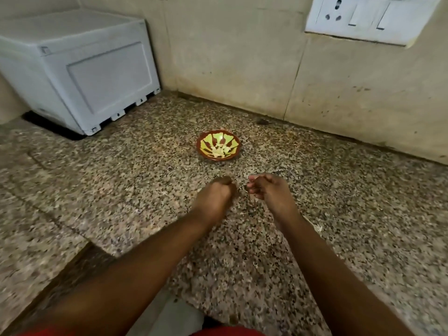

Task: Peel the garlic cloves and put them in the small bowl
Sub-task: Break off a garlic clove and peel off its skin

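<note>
Garlic cloves [219, 151], pale yellow-white and heaped in a loose pile, are lying at the bottom of the small round bowl [202, 147] — a shallow dish with a scalloped brown-red rim and yellow-green petal-shaped panels fanning out from its centre. The bowl is sitting on the speckled brown-and-beige granite counter [121, 178], beyond both hands and well apart from them, roughly in line with the gap between them and near the foot of the stained beige wall [242, 57].

The left hand [214, 192] is hovering low over the counter with its fingers curled in under the palm; whether anything is pinched inside cannot be told, since the fingertips are hidden and blurred. The right hand [266, 190] is hanging just beside it, not touching, its fingers loosely curled and its fingertips pointing toward the left hand; nothing can be made out in its grasp either. Both bare forearms are reaching in from the lower edge of the view.

A pale scrap [317, 227] — possibly garlic skin, too small to tell — is lying on the counter just beside the right forearm. A white boxy plastic appliance [80, 76] is standing at the far left of the counter, and a white switch-and-socket plate [368, 18] is sitting on the wall at upper right.
</note>
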